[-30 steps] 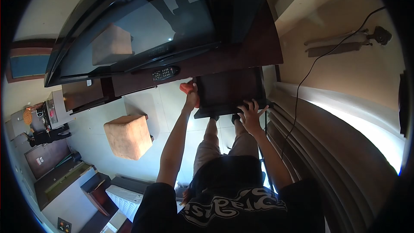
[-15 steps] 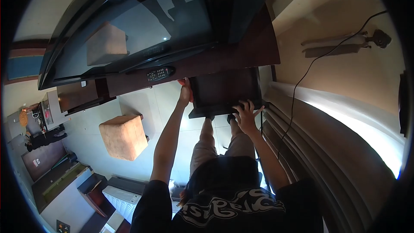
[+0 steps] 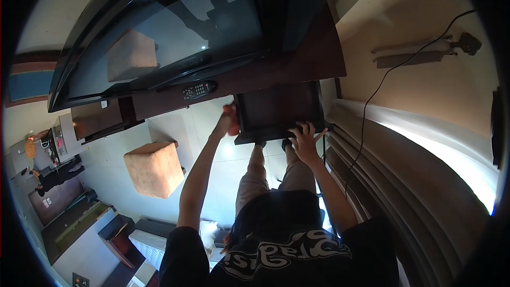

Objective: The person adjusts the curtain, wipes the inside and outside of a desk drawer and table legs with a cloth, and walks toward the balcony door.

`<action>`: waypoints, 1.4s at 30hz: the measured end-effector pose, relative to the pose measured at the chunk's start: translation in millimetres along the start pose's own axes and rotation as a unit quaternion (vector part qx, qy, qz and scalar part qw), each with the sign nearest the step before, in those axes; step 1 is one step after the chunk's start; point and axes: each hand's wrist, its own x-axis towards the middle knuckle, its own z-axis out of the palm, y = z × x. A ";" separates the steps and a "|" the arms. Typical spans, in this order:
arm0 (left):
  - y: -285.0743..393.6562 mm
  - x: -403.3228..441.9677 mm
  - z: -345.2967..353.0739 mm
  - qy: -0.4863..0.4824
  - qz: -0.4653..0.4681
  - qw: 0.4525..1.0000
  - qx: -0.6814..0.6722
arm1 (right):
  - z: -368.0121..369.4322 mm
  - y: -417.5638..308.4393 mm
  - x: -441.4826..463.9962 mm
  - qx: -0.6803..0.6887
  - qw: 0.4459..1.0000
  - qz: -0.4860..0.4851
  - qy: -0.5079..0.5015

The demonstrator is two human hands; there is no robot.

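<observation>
the left hand point(image 3: 223, 123) grips a crumpled red cloth point(image 3: 234, 126); to its right, the right hand point(image 3: 305, 141) spreads over a dark brown wooden drawer's front edge point(image 3: 265, 136); steady pressure should prevent shifting.

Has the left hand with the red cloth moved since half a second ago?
Yes, slightly: judged against the remote control, the left hand has drawn back from the cabinet toward the drawer's front.

A tan stool point(image 3: 154, 170) stands on the pale tiled floor point(image 3: 226, 172).
</observation>
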 end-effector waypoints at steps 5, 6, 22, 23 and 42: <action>12.1 24.0 24.0 0.084 0.063 0.986 -0.129 | 4.4 3.0 -3.3 -0.013 1.000 -0.010 0.002; 8.0 21.9 30.7 0.100 0.069 0.981 -0.149 | 5.0 3.4 -0.7 -0.016 1.000 -0.010 0.005; 8.9 27.4 9.6 -0.005 0.051 0.982 -0.179 | 2.1 1.7 -0.9 -0.012 1.000 -0.002 -0.009; 4.3 28.6 14.9 0.009 0.052 0.981 -0.189 | 1.4 1.7 -0.8 -0.011 1.000 -0.002 -0.014; -5.9 19.7 21.9 0.025 0.054 0.973 -0.223 | 1.3 3.3 0.5 -0.014 1.000 -0.001 -0.002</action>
